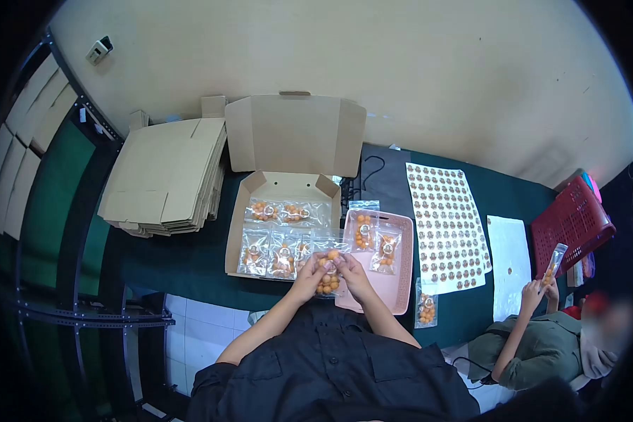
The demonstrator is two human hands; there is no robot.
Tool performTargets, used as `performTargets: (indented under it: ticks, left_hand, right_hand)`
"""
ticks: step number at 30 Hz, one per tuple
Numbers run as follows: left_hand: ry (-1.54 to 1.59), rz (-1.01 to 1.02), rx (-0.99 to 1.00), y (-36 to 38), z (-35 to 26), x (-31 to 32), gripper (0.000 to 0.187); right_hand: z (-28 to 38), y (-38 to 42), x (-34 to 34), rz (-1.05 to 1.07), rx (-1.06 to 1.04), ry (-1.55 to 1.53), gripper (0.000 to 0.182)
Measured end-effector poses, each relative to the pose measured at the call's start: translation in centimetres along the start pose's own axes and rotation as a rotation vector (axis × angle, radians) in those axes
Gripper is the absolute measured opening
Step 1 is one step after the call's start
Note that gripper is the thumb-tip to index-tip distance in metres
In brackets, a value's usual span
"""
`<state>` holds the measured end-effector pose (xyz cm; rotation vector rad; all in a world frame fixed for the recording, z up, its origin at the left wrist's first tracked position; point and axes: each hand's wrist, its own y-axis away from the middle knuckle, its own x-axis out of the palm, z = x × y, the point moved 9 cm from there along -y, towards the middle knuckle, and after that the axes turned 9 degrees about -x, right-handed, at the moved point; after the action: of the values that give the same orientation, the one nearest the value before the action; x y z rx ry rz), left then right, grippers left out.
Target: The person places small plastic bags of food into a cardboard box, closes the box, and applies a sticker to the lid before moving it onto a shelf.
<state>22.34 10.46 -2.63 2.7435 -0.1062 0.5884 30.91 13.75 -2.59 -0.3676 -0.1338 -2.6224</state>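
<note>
Between my left hand [307, 280] and my right hand [354, 276] is a clear plastic bag of orange balls [328, 284], gripped from both sides near its upper part. Both hands have their fingers closed on it. Just beyond them stands an open cardboard box [233, 246], its lid raised. Inside the box lie several similar clear bags [264, 211] with round stickers, in two rows. To the right of my hands is a pink plastic basket [401, 292] holding two such bags [386, 252].
Flattened cardboard boxes [162, 165] are stacked at left. Sticker sheets [446, 225] lie right of the basket, with another filled bag [425, 307] nearby. At far right a co-worker's hands [534, 295] hold a bag, near a red basket [570, 218]. A metal shelf [70, 232] stands left.
</note>
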Motion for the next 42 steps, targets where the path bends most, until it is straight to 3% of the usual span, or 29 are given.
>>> performTargets:
  ticks: [6, 9, 11, 14, 18, 21, 24, 27, 29, 30, 31, 34, 38, 40, 42]
  left_hand:
    - [-0.135, -0.090, 0.041, 0.0, 0.0, -0.9, 0.033]
    - [-0.221, -0.113, 0.091, 0.3, -0.5, -0.7, 0.035]
    - [-0.210, -0.110, 0.102, 0.2, -0.4, -0.9, 0.035]
    - [-0.045, -0.087, 0.087, 0.0, 0.1, -1.2, 0.040]
    - [-0.111, -0.005, 0.147, 0.7, -1.6, 0.9, 0.040]
    - [-0.147, 0.044, 0.129, 1.3, -1.9, 2.0, 0.050]
    - [-0.211, 0.102, 0.055, 1.4, -0.9, 2.6, 0.059]
    - [-0.266, 0.129, -0.004, 1.5, -0.2, 3.0, 0.058]
    - [-0.516, -0.078, 0.169, 1.5, -2.0, 1.7, 0.055]
    - [-0.154, -0.109, 0.202, 1.5, -2.9, 1.2, 0.039]
    - [-0.155, -0.109, 0.202, 1.1, -2.7, 0.4, 0.039]
    - [-0.322, -0.217, 0.232, 0.5, -3.3, -1.9, 0.013]
    - [-0.413, -0.185, 0.248, 0.8, -4.4, -1.2, 0.017]
    - [-0.313, -0.056, 0.080, 0.3, -3.9, -0.3, 0.026]
    - [-0.266, -0.055, 0.114, 0.3, -4.9, 0.1, 0.030]
  right_hand:
    - [-0.3, 0.9, -0.2, -0.106, 0.091, -0.038, 0.044]
    - [0.8, 0.7, 0.3, 0.021, -0.038, 0.152, 0.045]
    - [-1.1, 0.7, -0.2, 0.009, 0.066, -0.053, 0.045]
    - [-1.5, 1.0, -0.6, -0.093, 0.122, -0.206, 0.043]
    - [0.3, 1.2, 0.0, -0.041, 0.068, -0.067, 0.040]
    - [0.1, 1.3, -0.4, -0.040, 0.051, -0.061, 0.041]
    - [0.1, 1.2, -1.5, -0.180, 0.037, -0.239, 0.037]
    - [1.2, 0.9, -3.9, -0.304, -0.102, -0.040, 0.028]
    - [1.8, 0.5, -3.6, -0.198, -0.123, 0.091, 0.020]
    - [2.7, 0.3, -2.8, -0.123, -0.198, 0.150, 0.019]
    - [3.0, 0.4, -2.6, -0.123, -0.199, 0.150, 0.019]
    - [1.7, 0.6, -1.1, 0.090, -0.025, 0.238, 0.024]
    - [4.3, 0.7, -1.2, 0.297, -0.009, 0.288, 0.033]
    - [5.4, 0.8, -1.9, 0.287, -0.002, 0.319, 0.033]
    - [6.5, 0.6, -2.1, 0.270, 0.001, 0.309, 0.032]
